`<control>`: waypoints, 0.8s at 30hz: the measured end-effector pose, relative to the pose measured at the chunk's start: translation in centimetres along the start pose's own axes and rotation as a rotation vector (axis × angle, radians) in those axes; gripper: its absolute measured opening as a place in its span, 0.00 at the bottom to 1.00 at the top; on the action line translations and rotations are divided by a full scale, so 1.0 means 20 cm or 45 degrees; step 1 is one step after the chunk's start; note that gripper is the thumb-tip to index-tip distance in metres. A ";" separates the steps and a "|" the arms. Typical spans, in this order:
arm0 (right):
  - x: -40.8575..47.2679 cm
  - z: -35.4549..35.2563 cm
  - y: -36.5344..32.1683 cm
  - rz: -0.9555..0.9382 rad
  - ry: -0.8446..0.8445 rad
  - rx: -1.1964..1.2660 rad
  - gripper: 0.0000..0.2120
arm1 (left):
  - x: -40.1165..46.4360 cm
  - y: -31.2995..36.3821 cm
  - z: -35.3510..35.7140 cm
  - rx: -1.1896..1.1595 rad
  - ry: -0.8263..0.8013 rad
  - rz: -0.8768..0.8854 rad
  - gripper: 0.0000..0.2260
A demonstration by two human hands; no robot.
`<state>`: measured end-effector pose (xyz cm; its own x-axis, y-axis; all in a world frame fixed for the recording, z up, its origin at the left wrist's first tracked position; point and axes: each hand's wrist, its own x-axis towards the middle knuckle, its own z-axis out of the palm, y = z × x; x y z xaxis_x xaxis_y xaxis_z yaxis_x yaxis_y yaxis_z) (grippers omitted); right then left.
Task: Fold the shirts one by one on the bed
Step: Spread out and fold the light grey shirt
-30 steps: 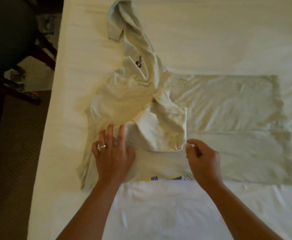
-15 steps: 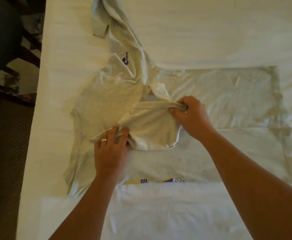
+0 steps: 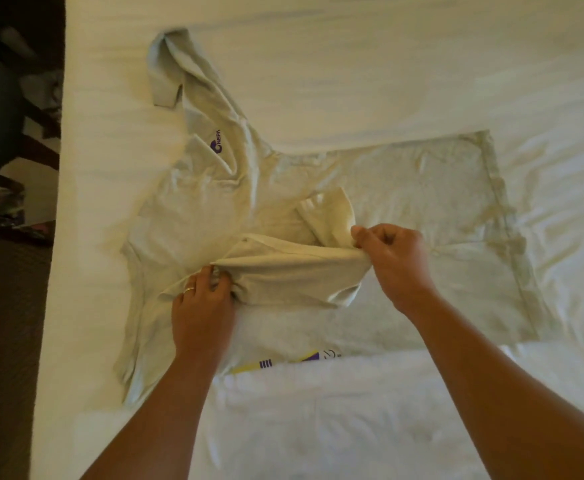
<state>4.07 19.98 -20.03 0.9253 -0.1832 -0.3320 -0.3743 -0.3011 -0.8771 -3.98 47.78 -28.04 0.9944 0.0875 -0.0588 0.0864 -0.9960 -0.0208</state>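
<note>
- Head view, looking down: a pale shirt (image 3: pixel 404 188) lies spread on the white bed (image 3: pixel 387 64), and part of it is hard to read because the cloth is bunched and nearly the same colour as the sheet.
- The shirt's long axis runs left to right across the picture; its hem (image 3: pixel 501 216) is toward the right and its collar end toward the left, near the bed's left edge.
- One sleeve (image 3: pixel 169 74) trails up and away to the upper left, twisted (a small purple logo (image 3: pixel 217 146) shows beside it).
- The near edge of the shirt is folded under, so only a strip of a yellow and purple print (image 3: pixel 283 362) peeks out; the rest of the print is hidden.
- The left hand (image 3: pixel 202 306), with a ring on one finger, grips a bunch of cloth at the left end of a raised fold (image 3: pixel 294 271); its fingertips are buried in the fabric.
- The right hand (image 3: pixel 392 258) pinches the right end of that same fold, fingers curled, holding it taut just above the shirt.
- At the far left, dark furniture (image 3: pixel 3 140) is cut off and too dim to name.
</note>
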 end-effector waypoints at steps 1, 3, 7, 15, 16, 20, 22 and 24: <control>0.01 0.01 -0.04 -0.063 -0.023 -0.023 0.20 | 0.00 0.00 0.00 -0.013 -0.010 -0.011 0.13; 0.03 0.03 -0.12 -0.143 -0.103 -0.082 0.22 | -0.01 0.01 0.01 -0.051 -0.042 -0.048 0.16; 0.18 0.05 -0.07 -0.041 0.016 -0.186 0.10 | -0.01 0.03 0.03 -0.072 -0.110 -0.102 0.15; 0.31 -0.04 0.21 -0.373 -0.431 -1.082 0.34 | 0.00 0.06 0.05 -0.149 -0.192 -0.200 0.16; 0.32 -0.02 0.21 -0.442 -0.436 -1.124 0.29 | -0.01 0.07 0.06 -0.161 -0.195 -0.217 0.16; 0.30 -0.01 0.19 -0.517 -0.313 -1.066 0.09 | -0.01 0.06 0.06 -0.163 -0.185 -0.189 0.17; 0.28 -0.07 0.15 -0.427 -0.164 -0.886 0.07 | -0.01 0.04 0.04 -0.156 -0.223 -0.194 0.18; 0.26 -0.20 0.09 -0.331 -0.073 -0.706 0.06 | -0.01 0.03 0.02 -0.142 -0.247 -0.183 0.18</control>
<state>7.93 14.84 -21.87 0.9866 0.0074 -0.1630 -0.0975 -0.7741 -0.6255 -4.19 47.11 -28.45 0.9422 0.2192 -0.2535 0.2430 -0.9677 0.0664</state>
